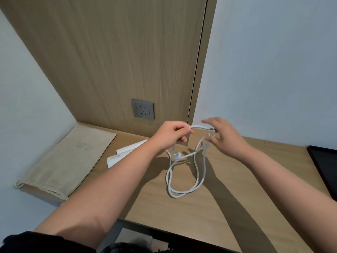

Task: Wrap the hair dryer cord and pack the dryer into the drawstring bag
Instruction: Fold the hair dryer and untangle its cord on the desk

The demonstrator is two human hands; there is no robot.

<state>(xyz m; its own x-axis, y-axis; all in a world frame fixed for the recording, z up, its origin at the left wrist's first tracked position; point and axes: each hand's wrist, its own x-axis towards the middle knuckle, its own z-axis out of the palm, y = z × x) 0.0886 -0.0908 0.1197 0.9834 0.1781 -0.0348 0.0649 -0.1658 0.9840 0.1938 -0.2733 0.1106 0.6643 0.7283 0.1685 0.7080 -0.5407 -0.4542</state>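
My left hand (172,135) and my right hand (221,136) hold the white cord (197,177) up above the wooden desk (209,212), each pinching the top of it. Several loops hang down between the hands, and the white plug (177,155) dangles among them. The white hair dryer (125,152) lies on the desk behind my left forearm, partly hidden by it. The beige drawstring bag (67,159) lies flat at the desk's left end, its opening toward the front edge.
A grey wall socket (142,109) sits in the wooden panel behind the desk. A black flat object (326,167) lies at the desk's right edge. White walls close in on the left and right.
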